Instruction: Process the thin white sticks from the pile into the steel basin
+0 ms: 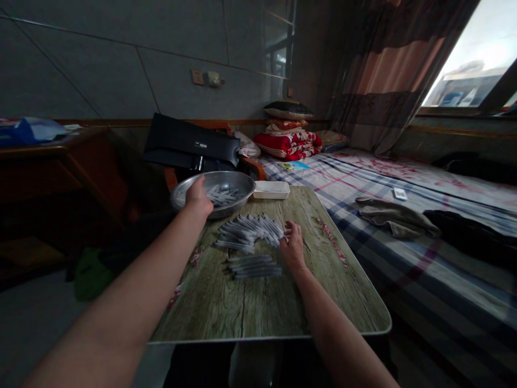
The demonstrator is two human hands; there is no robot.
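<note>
My left hand is over the near left side of a metal basin, which holds a heap of clear, slender pen-like pieces. Its fingers are blurred and partly hidden, so their grip does not show. On the table, more clear pens with dark ends lie fanned in an arc behind a small row of similar pens. My right hand rests at the arc's right end, fingers slightly bent and apart, with no pen visible in it.
A white plastic tray stands beside the basin at the back of the wood-patterned table. Behind the basin a dark monitor leans on a wooden chair. A bed with folded bedding runs along the right; a wooden desk is left.
</note>
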